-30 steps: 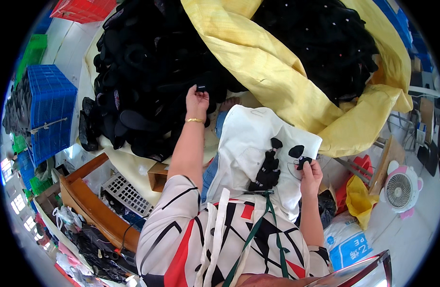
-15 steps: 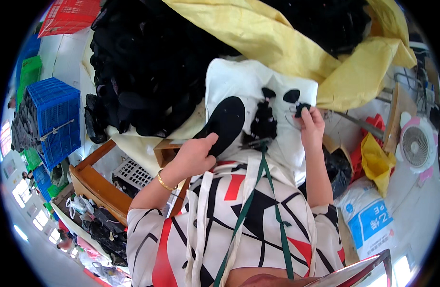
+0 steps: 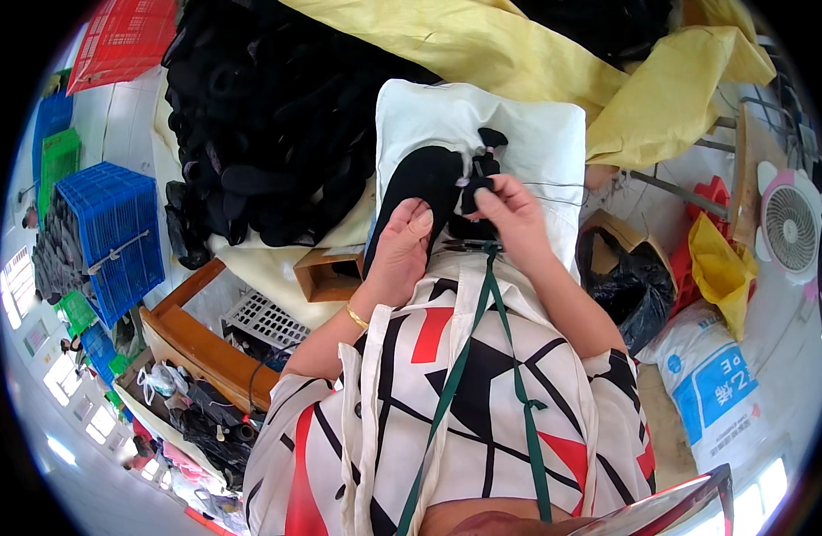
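A flat black foam shoe insole lay on a white cloth-covered pad in front of the person, its heel end held under the curled fingers of the left hand, which gripped its lower edge. The right hand was closed, thumb and fingers pinched on a small black piece at the insole's right side; a second small black piece lay just above it on the pad. Beyond the pad, one large heap of black insoles filled the upper left, too many to count, resting on a crumpled yellow plastic sheet that spread across the top and right. To the left stood one blue plastic crate, one green crate and one red crate. A small open cardboard box sat just left of the left hand, above a wooden frame. On the right were one black plastic bag, one white and blue woven sack and one small pink and white fan.
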{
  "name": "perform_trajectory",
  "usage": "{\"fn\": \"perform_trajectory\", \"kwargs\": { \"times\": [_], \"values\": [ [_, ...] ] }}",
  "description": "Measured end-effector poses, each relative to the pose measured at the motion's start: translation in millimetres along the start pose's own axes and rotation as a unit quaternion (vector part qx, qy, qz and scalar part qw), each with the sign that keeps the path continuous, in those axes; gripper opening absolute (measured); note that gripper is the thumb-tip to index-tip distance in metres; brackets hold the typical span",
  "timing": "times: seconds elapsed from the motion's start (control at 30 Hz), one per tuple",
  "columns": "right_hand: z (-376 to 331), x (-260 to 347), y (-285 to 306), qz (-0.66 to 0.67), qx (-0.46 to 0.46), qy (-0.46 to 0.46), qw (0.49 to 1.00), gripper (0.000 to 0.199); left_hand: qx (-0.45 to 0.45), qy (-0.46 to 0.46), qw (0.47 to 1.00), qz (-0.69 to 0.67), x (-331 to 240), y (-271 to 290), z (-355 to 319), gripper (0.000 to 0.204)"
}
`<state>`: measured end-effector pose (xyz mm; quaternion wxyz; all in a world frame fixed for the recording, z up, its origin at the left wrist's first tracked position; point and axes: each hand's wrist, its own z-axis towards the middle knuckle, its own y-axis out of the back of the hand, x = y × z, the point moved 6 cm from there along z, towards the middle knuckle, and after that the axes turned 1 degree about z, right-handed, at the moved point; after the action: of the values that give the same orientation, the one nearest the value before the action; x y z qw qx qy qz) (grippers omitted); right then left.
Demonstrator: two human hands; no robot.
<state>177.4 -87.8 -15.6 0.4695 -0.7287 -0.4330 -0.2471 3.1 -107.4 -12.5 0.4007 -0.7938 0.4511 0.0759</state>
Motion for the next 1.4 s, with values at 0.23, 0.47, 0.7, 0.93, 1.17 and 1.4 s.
{"fn": "perform_trajectory", "kwargs": {
  "times": [0.23, 0.47, 0.7, 0.93, 1.17, 1.4],
  "values": [
    [-13, 14, -57, -0.474, 0.163, 0.224, 0.836, 0.017, -0.135, 0.012, 0.991, 0.021, -11, -1, 7, 0.020],
    [5, 23, -30, -0.323, 0.036, 0.062, 0.944, 0.011, -0.159, 0.027, 0.987, -0.023, -3, 8, 20, 0.027],
    [8, 22, -42, -0.401, 0.089, -0.010, 0.912, 0.011, -0.159, -0.029, 0.987, 0.001, -9, -7, 9, 0.014],
    [9, 23, -45, -0.447, 0.098, 0.041, 0.888, 0.014, -0.162, -0.022, 0.986, 0.007, -8, -8, 7, 0.012],
    [12, 18, -40, -0.436, 0.102, 0.033, 0.894, 0.017, -0.163, -0.014, 0.987, 0.012, -7, -11, 5, 0.014],
    [16, 9, -35, -0.283, 0.095, -0.180, 0.937, 0.015, -0.183, -0.061, 0.979, 0.058, -1, -6, 2, 0.014]
  ]
}}
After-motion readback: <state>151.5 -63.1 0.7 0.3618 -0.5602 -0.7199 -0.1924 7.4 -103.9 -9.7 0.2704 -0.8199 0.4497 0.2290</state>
